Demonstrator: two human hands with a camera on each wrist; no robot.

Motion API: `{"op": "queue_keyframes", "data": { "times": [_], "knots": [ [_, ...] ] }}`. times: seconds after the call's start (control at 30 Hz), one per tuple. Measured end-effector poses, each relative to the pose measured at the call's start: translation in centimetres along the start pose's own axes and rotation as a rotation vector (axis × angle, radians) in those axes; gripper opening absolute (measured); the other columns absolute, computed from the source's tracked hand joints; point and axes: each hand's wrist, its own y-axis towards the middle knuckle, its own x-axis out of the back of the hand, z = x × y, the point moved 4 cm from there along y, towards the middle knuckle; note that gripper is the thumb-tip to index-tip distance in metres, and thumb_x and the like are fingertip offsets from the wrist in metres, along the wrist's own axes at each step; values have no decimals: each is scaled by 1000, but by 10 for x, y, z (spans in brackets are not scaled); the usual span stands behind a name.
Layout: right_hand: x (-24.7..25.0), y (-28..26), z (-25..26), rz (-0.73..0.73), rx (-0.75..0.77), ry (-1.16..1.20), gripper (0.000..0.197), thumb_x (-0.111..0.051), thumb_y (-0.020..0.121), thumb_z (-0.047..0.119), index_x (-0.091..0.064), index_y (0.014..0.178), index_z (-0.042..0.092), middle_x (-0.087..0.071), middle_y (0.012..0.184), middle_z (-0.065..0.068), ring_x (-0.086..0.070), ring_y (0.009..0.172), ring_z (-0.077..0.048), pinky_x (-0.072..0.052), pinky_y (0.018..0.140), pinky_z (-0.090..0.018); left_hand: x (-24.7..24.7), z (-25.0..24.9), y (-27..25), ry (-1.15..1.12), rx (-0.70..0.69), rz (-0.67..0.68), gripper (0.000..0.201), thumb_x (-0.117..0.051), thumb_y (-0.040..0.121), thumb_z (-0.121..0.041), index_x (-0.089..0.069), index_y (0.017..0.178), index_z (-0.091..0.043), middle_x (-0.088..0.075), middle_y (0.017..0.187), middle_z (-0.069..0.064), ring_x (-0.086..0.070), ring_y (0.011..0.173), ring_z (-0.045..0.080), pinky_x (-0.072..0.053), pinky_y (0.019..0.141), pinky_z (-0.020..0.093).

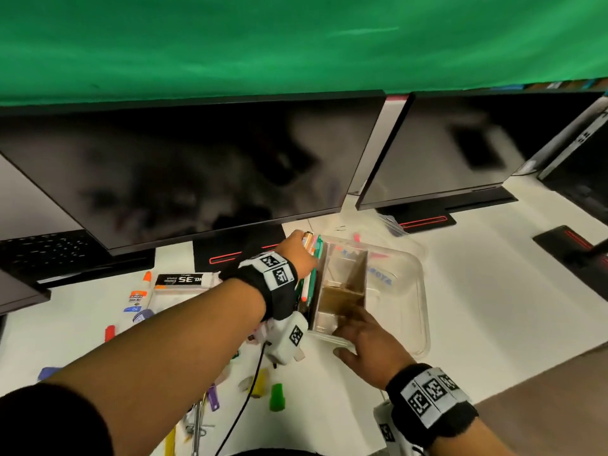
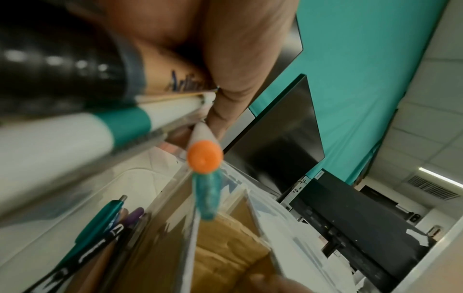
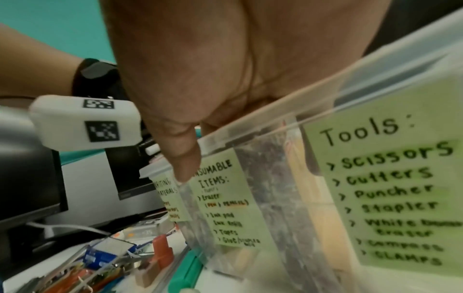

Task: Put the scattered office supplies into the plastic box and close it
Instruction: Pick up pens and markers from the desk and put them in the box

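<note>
The clear plastic box (image 1: 332, 337) stands open on the white desk, split by cardboard dividers (image 1: 357, 278). My left hand (image 1: 301, 245) grips a bundle of pens and markers (image 1: 314, 261) held steeply over the box's left compartment. In the left wrist view the fingers (image 2: 238, 69) wrap a white-and-teal marker (image 2: 75, 134) and an orange-ended pen (image 2: 205, 156), while several pens (image 2: 100, 228) lie in the compartment below. My right hand (image 1: 348, 334) grips the box's near wall, its thumb (image 3: 185, 158) on the outside next to the green labels (image 3: 388, 188).
Two dark monitors (image 1: 197, 166) (image 1: 444, 149) stand close behind the box. Loose supplies lie left and in front: a glue stick (image 1: 138, 294), a staples box (image 1: 179, 279), a green piece (image 1: 277, 396), a red piece (image 1: 109, 333). The clear lid (image 1: 408, 311) spreads right.
</note>
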Motion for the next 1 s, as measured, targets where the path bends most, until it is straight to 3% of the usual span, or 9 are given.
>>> {"op": "queue_keyframes", "data": {
  "times": [0.17,0.3,0.43,0.57,0.63,0.7,0.83,0.9,1.0],
  "knots": [
    [-1,1,-5,-12,-13,6,32,-42,94,40,-57,121,29,-55,129,7,-33,133,-10,-41,99,-28,-18,-3,12,20,63,23,58,-65,83,-25,-37,133,-16,-60,122,12,-60,108,32,-49,95,36],
    [5,3,-1,-38,-20,22,30,-43,94,40,-58,118,29,-57,118,4,-47,117,-13,-45,90,-30,-23,7,16,45,80,59,65,-57,87,-31,-27,143,-18,-57,129,12,-56,116,33,-44,102,37],
    [7,4,-2,-36,-30,20,30,-41,95,41,-58,116,29,-59,114,5,-48,114,-13,-44,88,-28,-11,12,7,-40,-101,118,46,-41,93,-1,-37,138,-7,-54,128,22,-59,97,31,-43,78,22],
    [9,7,-1,-43,-45,30,29,-44,94,38,-61,116,28,-62,112,2,-50,111,-16,-46,87,-30,29,45,-4,-113,-115,-15,30,-41,89,2,-62,111,-5,-65,103,17,-61,86,29,-45,60,14],
    [9,12,3,-20,-96,36,29,-49,92,36,-63,114,24,-63,110,-4,-56,107,-21,-48,86,-31,48,72,-10,-86,-84,-37,31,-41,89,1,-64,107,-9,-67,104,13,-62,86,28,-52,72,24],
    [11,18,13,-12,-147,36,29,-53,89,37,-65,111,22,-67,108,-5,-61,101,-24,-50,84,-31,68,100,-20,3,-34,-57,31,-42,90,-2,-64,108,-13,-67,108,10,-64,95,27,-51,83,30],
    [38,25,55,-245,-218,-60,22,-54,84,35,-66,98,23,-69,99,-3,-60,98,-29,-48,79,-35,93,154,-38,145,43,-93,27,-44,91,-11,-65,108,-18,-68,112,7,-64,101,25,-48,84,26],
    [46,29,82,-360,-154,-122,21,-54,82,32,-67,91,18,-69,92,-5,-61,93,-31,-48,78,-37,99,173,-48,188,71,-88,27,-45,91,-11,-64,110,-15,-66,116,7,-63,103,25,-47,85,25],
    [17,46,120,-211,43,-21,22,-51,87,25,-68,94,11,-69,99,-11,-63,94,-29,-48,82,-31,107,204,-67,222,139,-37,25,-50,89,-12,-62,112,-15,-65,115,6,-61,103,24,-46,82,25]
  ]
}}
